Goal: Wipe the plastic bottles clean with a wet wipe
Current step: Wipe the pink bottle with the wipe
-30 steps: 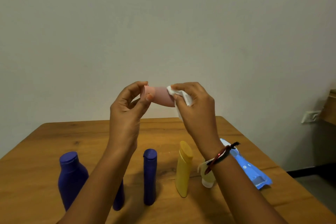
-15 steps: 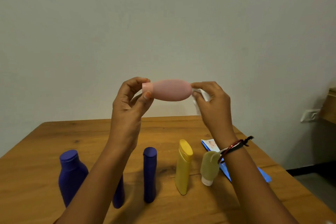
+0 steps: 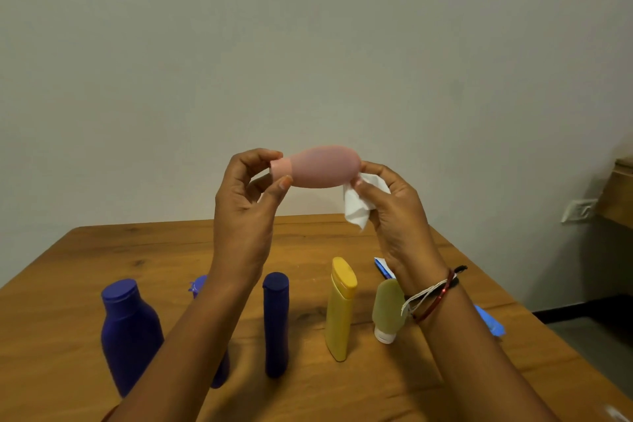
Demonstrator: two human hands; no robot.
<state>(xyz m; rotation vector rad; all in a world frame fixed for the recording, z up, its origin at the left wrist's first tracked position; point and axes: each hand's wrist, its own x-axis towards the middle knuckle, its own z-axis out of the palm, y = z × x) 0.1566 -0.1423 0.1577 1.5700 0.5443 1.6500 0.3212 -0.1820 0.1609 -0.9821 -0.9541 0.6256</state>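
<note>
1. Lower left of the frame: a dark blue bottle (image 3: 130,332) stands on the counter (image 3: 61,284), with a slim blue bottle (image 3: 275,324) just right of the left forearm. That forearm hangs right over them, so a dropped elbow could, I'd say, bowl them over.
2. Centre: the left hand (image 3: 245,212) has a fingertip-and-thumb grip on the cap end of the pink bottle (image 3: 323,166), which is held sideways, well above the counter. The grip is narrow; a firm rub could twist the bottle loose.
3. Right of centre: the right hand (image 3: 394,202) pinches a crumpled wet wipe (image 3: 356,205) at the bottle's rounded end. The wipe sits at the very tip and may slide off.
4. Lower right: a yellow bottle (image 3: 339,308) and a green tube (image 3: 388,310) stand beneath the right wrist. A falling bottle would likely topple them.
</note>
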